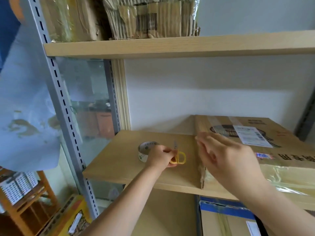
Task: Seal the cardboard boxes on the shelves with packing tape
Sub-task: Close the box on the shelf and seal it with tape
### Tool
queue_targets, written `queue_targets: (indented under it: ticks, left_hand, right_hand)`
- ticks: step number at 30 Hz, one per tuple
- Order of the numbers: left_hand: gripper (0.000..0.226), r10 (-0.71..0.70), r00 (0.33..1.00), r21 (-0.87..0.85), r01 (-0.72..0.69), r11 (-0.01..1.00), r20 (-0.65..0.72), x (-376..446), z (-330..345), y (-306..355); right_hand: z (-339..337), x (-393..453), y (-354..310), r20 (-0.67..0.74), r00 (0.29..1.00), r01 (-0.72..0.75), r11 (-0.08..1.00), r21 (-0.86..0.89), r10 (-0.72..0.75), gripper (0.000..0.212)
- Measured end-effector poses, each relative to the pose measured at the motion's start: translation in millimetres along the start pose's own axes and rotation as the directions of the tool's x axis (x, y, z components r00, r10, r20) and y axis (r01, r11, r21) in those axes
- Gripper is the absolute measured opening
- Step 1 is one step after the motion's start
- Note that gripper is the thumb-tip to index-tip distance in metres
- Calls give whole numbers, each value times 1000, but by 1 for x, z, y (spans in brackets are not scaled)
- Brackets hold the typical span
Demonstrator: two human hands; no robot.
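Our left hand [162, 156] pinches yellow-handled scissors [178, 155] beside white tape roll [146, 150] on wooden shelf [119, 160], likely parking them. Our right hand [228, 158], fingers spread, hovers at brown cardboard box [281, 150] edge, seemingly smoothing tape.

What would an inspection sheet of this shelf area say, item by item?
Surface: wooden middle shelf, bare at its left front.
Job's things: cardboard box on the shelf, tape already across its top; tape roll and yellow-handled scissors beside it.
Clutter: flattened cardboard on the upper shelf; another box below.
Grippers: left hand grips the scissors; right hand flat, fingers straight, at the box's left edge.
Cables: nothing seen.
Surroundings: grey slotted upright, white wall, wooden rack lower left.
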State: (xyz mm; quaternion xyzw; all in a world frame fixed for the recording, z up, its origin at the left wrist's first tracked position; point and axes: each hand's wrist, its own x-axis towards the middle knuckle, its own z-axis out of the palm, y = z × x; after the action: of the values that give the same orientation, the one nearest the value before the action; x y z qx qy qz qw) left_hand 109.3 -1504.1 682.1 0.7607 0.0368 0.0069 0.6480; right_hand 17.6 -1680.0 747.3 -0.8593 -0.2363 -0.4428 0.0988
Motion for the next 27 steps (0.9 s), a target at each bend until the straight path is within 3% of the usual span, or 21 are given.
queue_targets:
  ticks: [2,4,6,7,8,10,12,14,15,19,21,22,24,27]
  left_hand:
    - [28,97,995,355,-85,931,-17,9,-1,-8]
    - [45,208,976,684,-111,720,-59,10,-1,-8]
    - [51,268,958,853,-57,519,-99,-1,7,2]
    - [52,323,940,884,-57,464,-109,-10,12,7]
    - [54,410,906,862,-125,492,-103,-17,19,8]
    - [55,582,813,606,-454,653,-18,-43,35,12]
    - [55,699,675,293,-735,612,234,-62,53,11]
    - [61,703,608,199,-790,579,368,-64,70,1]
    - [67,695,629,152,-770,620,348,-62,78,-5]
    - [77,552,821,-119,-540,833,144,-62,105,-18]
    - [73,451,883,-154,-431,889,128,-62,117,-23]
    - [71,426,899,-124,-413,902,106,-60,123,-26]
    - [67,431,902,-41,-429,902,35,-59,131,-28]
    - [73,470,879,-77,-465,882,79,-60,134,-28]
  right_hand:
    - [-18,-12,44,-41,999,-32,998,-63,29,24]
    - [-27,-25,88,61,992,-97,975,-201,112,41]
    - [-34,-43,122,231,952,-132,951,-281,201,63]
    - [-36,-53,135,302,924,-146,946,-290,235,71]
    - [-39,-60,142,362,896,-152,944,-294,257,77]
    - [-41,-73,151,419,873,-118,942,-315,250,85]
    - [-40,-81,150,417,877,-106,943,-316,238,86]
    - [-38,-83,148,375,895,-131,948,-291,239,83]
    - [-37,-83,147,349,908,-136,951,-278,232,81]
    - [-43,-91,154,346,916,-98,948,-303,205,77]
    - [-54,-107,166,302,884,-209,880,-426,356,91]
    - [-59,-118,171,254,843,-330,830,-451,473,100]
    - [-61,-134,175,158,760,-562,759,-328,631,106]
    - [-58,-135,171,83,725,-666,727,-168,684,99]
